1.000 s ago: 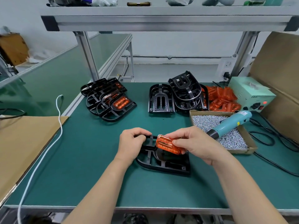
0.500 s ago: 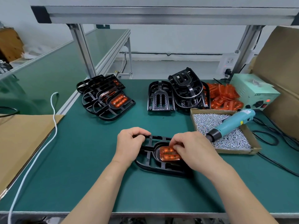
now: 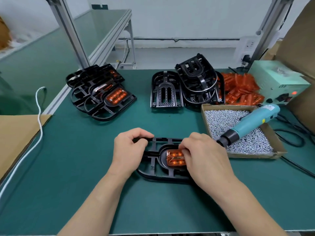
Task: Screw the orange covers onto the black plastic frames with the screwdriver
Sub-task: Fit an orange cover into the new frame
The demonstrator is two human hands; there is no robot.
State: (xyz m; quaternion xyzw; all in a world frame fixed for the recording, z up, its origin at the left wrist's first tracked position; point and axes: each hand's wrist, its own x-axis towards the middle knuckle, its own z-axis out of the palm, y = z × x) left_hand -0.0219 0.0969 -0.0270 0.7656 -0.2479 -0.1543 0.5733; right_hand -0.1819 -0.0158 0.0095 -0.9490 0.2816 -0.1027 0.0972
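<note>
A black plastic frame (image 3: 158, 169) lies flat on the green table in front of me. My left hand (image 3: 129, 150) grips its far left edge with curled fingers. An orange cover (image 3: 174, 158) sits in the frame's oval recess, and my right hand (image 3: 202, 157) holds it there by its right side, hiding that end. The teal electric screwdriver (image 3: 250, 125) lies untouched across a cardboard box of silver screws (image 3: 238, 132), to the right of my right hand.
Frames with orange covers fitted are stacked at the back left (image 3: 100, 94). Bare black frames (image 3: 185, 86) stand at the back centre, beside a pile of loose orange covers (image 3: 238, 89). A pale green power box (image 3: 279, 80) and cables lie right; cardboard (image 3: 15, 133) and a white cord lie left.
My right hand has lowered the orange cover from above the frame down into its recess. My left hand has kept its hold on the frame's edge. The camera has tilted downward.
</note>
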